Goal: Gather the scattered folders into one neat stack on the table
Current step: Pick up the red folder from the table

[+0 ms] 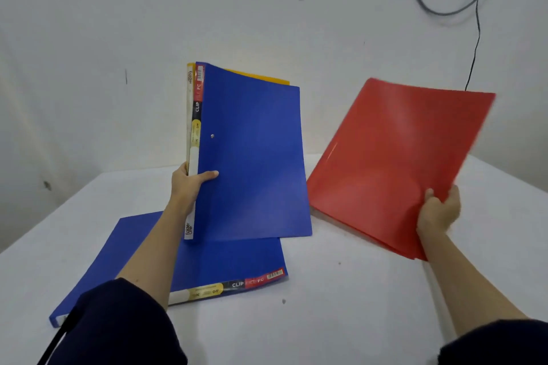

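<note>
Head view looks down over a white table (341,320) set against a white wall (118,38). At centre, the left hand (189,184) holds two folders upright together above the table: a blue folder (255,157) facing the camera and a yellow folder (272,78) behind it, of which only a strip at the far top edge and along the left spine shows. The thumb lies across the blue cover near the spine, and the other fingers wrap around the back out of sight, so the hand is closed on the pair. Printed labels run down both spines.

To the right, the right hand (439,210) grips a red folder (394,163) by its near right edge, thumb on the front and fingers behind. It is tilted, leaning away to the right, with its top corner blurred. Its lower left edge sits close to the table, though whether it touches cannot be told. The red folder and the held blue one are just beside each other, apart at the top and nearly meeting low down.

On the near left of the table a second blue folder (231,264) lies flat, its labelled spine toward the camera, partly covered by the left forearm and the held pair. Both arms wear dark sleeves (124,326). A grey cable (450,12) loops on the wall at far right, and a thin black wire (476,38) hangs down behind the red folder.
</note>
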